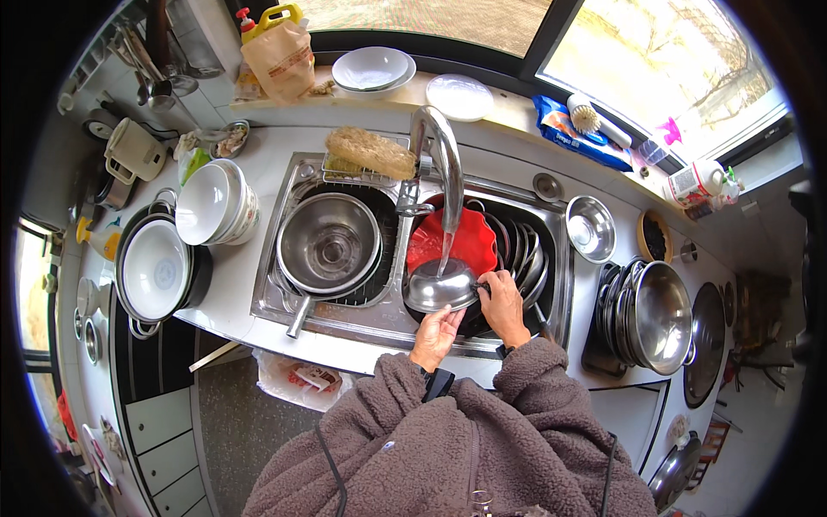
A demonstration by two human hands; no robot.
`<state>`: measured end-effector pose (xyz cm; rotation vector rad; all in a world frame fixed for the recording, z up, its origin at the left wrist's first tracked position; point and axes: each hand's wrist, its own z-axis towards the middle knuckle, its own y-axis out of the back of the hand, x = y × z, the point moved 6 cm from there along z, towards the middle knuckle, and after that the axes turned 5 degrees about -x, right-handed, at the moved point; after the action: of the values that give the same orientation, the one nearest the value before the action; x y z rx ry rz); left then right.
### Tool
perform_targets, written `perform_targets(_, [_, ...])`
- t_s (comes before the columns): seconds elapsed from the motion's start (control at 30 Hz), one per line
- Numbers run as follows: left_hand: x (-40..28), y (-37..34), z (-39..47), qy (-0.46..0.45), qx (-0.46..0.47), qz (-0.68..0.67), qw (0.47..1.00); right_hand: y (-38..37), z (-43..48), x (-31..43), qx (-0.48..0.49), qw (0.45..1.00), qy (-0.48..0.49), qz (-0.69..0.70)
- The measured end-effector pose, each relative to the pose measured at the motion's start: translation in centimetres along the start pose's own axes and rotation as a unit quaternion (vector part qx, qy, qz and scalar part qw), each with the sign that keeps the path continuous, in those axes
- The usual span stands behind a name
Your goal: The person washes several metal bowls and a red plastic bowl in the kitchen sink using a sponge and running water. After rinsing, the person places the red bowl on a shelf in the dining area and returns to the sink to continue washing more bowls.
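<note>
Below the running faucet (447, 187), my left hand (434, 337) supports a stainless steel bowl (446, 294) by its near rim. The bowl is tilted, its rounded outside facing up into the stream. My right hand (506, 307) pinches a dark scrubber (481, 288), probably steel wool, against the bowl's right side; my fingers partly hide it. Behind the bowl lies a red basin with a wavy rim (455, 236). Several metal pans or lids (531, 258) stand on edge at the right of this sink basin.
A steel pan (329, 242) rests on stacked cookware in the left basin. White bowls (205, 201) and a pot holding a white bowl (157, 270) stand left. Stacked steel basins (660, 316) occupy the right counter. A loofah (369, 152) lies on a wire rack behind the sink.
</note>
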<state>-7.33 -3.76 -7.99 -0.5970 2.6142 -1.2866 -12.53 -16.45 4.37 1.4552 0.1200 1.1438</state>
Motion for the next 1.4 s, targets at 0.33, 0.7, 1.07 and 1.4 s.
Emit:
perform_targets(0.33, [1.2,1.8,-0.9,-0.043,-0.055,0.058,0.996,-2.1,-2.9,2.6,0.115,0.988,0.066,-0.084])
perform_targets(0.7, [1.4,1.9,-0.9,-0.075,-0.111,0.074,0.988,-1.7,-2.2,3.0,0.128,0.969,0.170,-0.125])
perform_targets(1.07, [1.5,1.5,-1.0,-0.089,-0.078,0.076,0.990,-1.1,-2.5,3.4,0.077,0.971,0.158,-0.164])
perform_targets(1.4, [1.0,1.2,-0.4,-0.081,-0.087,0.048,0.992,-1.1,-1.3,3.9,0.111,0.965,0.147,-0.185])
